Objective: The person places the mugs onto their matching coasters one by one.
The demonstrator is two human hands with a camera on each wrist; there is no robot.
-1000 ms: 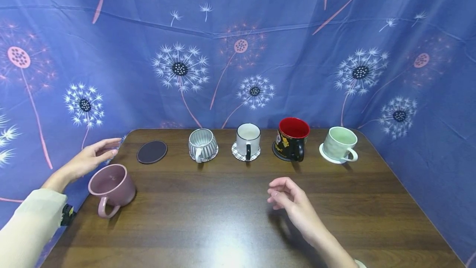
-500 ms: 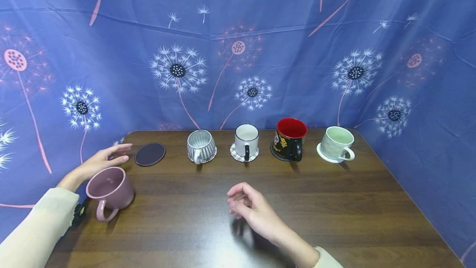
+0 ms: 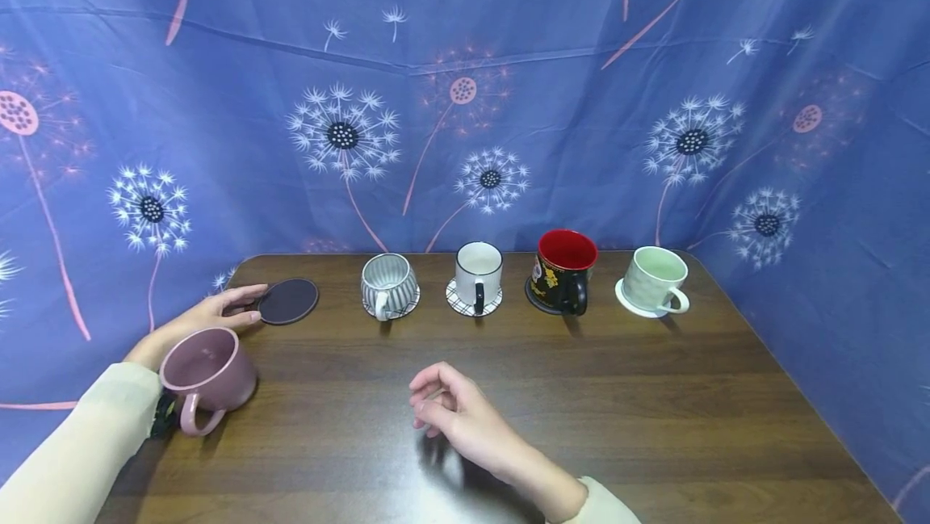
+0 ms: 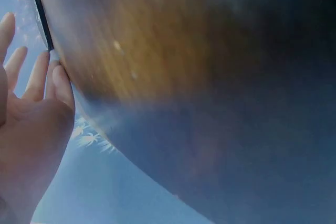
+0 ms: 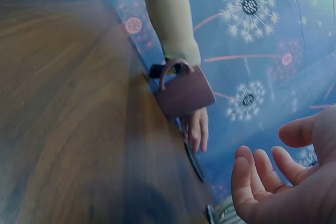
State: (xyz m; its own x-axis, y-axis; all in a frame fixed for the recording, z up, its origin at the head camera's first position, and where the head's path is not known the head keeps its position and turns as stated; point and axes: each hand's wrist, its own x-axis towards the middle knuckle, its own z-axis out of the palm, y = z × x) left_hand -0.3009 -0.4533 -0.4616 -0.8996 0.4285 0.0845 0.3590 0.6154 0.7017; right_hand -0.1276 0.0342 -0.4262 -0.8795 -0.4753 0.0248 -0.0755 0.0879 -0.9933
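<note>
My left hand [image 3: 196,326] reaches past a mauve mug [image 3: 228,383] to a dark round coaster [image 3: 288,300] at the table's back left. Its fingers are extended, with fingertips and thumb right at the coaster's left edge; the left wrist view shows the coaster's thin rim [image 4: 41,17] by the fingertips. The mug stands upright in front of that wrist, handle toward me. My right hand [image 3: 465,419], loosely curled and holding nothing, hovers over the middle of the table. In the right wrist view, the mug [image 5: 186,95] overlaps the left forearm.
Along the back edge stand a grey ribbed cup [image 3: 398,290], a white mug with a black handle [image 3: 474,266], a black mug with red inside [image 3: 554,282] and a pale green cup [image 3: 643,286], each on a coaster. A blue dandelion-print cloth [image 3: 567,104] hangs behind.
My left hand has moved right, up to the coaster's edge. My right hand has drifted left across the table. The mugs and cups stay where they stood.
</note>
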